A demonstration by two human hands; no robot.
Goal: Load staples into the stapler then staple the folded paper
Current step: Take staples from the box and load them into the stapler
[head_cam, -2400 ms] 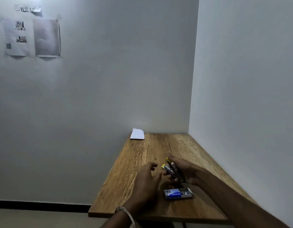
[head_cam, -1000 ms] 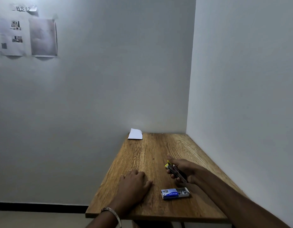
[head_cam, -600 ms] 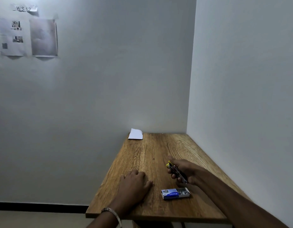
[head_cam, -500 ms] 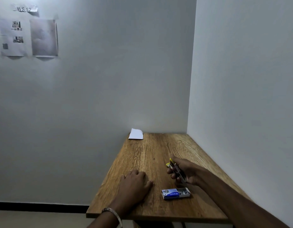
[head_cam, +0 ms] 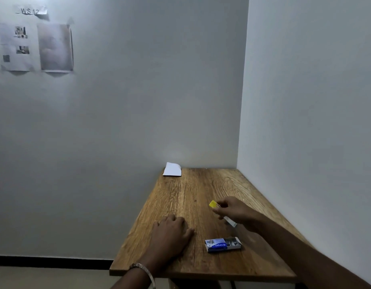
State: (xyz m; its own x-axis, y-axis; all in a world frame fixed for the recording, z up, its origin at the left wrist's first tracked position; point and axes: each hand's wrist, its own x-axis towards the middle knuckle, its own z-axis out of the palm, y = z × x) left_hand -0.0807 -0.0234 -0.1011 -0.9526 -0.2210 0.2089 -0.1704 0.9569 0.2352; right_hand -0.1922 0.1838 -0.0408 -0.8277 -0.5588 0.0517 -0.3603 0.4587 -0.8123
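My right hand (head_cam: pixel 235 209) holds a small stapler (head_cam: pixel 213 204) above the wooden table (head_cam: pixel 193 197); its yellow tip sticks out to the left of my fingers and its metal rear end shows below my palm. My left hand (head_cam: pixel 170 234) lies flat on the table near the front edge, holding nothing, fingers slightly spread. A blue staple box (head_cam: pixel 223 244) lies with its tray slid out, on the table between my two forearms. The folded white paper (head_cam: pixel 172 169) rests at the far left corner of the table against the wall.
The table stands in a corner, with walls behind and to the right. Its left and front edges drop to the floor. Printed sheets (head_cam: pixel 34 46) and a label are taped high on the back wall.
My left hand drew away from the stapler and settled flat on the table. My right hand turned the stapler and lifted it slightly; its jaws now look closed.
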